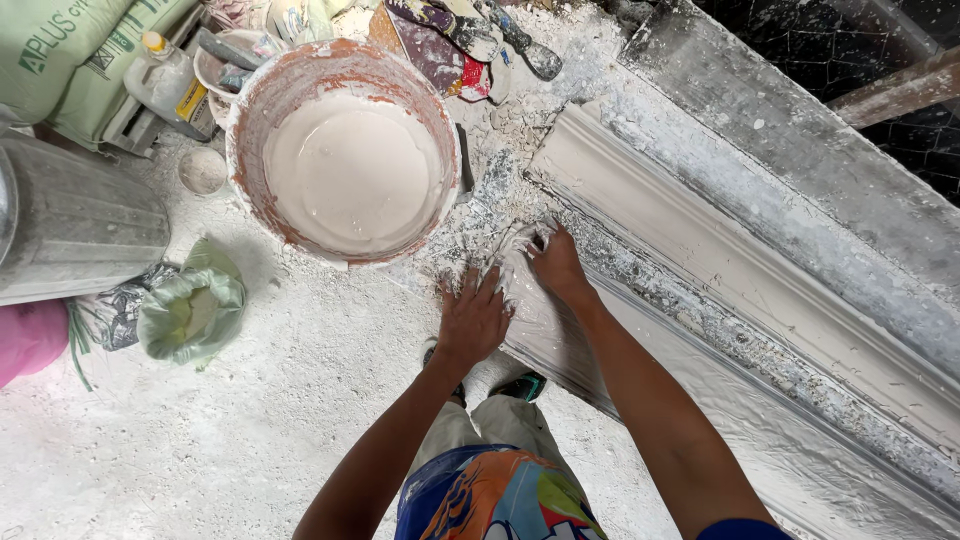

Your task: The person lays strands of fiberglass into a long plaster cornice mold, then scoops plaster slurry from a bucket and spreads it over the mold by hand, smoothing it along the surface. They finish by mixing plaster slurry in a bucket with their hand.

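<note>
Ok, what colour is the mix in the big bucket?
Pale pinkish-white, seen in the head view; the bucket itself is orange-red under plaster smears.

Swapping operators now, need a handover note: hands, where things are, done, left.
Left hand: flat, fingers spread, pressing the near end of the wet plaster strip, holding nothing.
Right hand: pressing the same end, beside the left.
Bucket of pale mix stands just left of the moulding; trowels lie behind it.
Done: strip laid along the mould.
Left: likely smoothing this end; the rest cannot be judged.
</note>
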### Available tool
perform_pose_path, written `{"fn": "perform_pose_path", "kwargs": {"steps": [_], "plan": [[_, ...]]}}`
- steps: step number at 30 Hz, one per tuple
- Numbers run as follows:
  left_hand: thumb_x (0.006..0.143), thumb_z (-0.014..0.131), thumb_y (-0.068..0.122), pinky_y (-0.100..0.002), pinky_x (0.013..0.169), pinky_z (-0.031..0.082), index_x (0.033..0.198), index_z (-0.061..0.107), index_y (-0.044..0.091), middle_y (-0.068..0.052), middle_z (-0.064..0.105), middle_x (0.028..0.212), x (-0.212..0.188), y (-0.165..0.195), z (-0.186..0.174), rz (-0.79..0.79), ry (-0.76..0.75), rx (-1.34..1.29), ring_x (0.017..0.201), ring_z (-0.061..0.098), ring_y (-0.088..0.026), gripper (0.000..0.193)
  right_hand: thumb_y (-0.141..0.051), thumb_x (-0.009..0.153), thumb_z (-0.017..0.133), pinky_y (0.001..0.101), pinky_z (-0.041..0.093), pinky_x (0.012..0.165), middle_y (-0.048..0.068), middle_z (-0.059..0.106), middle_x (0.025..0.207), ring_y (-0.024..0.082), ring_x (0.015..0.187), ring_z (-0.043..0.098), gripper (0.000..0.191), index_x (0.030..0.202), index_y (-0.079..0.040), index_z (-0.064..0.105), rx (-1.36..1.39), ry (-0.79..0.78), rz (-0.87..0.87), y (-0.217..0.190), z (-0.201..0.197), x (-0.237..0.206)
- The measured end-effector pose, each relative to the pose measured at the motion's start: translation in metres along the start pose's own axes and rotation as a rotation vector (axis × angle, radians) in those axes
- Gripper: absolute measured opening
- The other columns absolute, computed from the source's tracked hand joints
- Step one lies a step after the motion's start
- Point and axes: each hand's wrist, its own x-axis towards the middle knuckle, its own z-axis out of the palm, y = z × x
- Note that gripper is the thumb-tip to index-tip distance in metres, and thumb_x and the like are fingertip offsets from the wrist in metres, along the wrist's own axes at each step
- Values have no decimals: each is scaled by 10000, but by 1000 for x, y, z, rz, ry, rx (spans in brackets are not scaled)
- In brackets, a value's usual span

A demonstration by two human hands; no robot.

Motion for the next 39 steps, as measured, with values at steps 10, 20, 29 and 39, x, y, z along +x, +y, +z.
{"fn": "perform_pose_path", "kwargs": {"steps": [10,20,29,39], "plan": [[955,561,399,-777,1118,243,1153,674,68,-128,463,1529,20,0,-5,16,-27,70,1420,401,-365,403,-124,813,822,425,568,714,268,718,879,335,796,729,260,879,87,686,-122,-116,236,7,4,21],[961,564,386,-761,1109,238,1098,696,73,-118,451,1567,4,-12,-23,83,-41,64,1459,366,-360,366,-173,947,654,507,366,1145,159,623,1311,325,1190,552,347,1273,-56,687,-219,-60,-96,-15,1,-58],[952,573,372,-723,1131,246,1116,713,88,-93,454,1555,-3,-27,-33,159,-86,130,1442,375,-353,356,-468,973,522,600,239,1171,167,275,1645,401,1456,299,634,1501,-125,450,-786,-313,-363,48,-11,-133],[952,547,363,-732,1132,220,1113,724,78,-100,483,1542,-15,-4,-20,158,2,120,1440,373,-353,372,-466,967,497,601,191,1181,140,217,1667,395,1517,214,753,1594,-129,252,-817,-270,-241,67,-38,-168]]}}
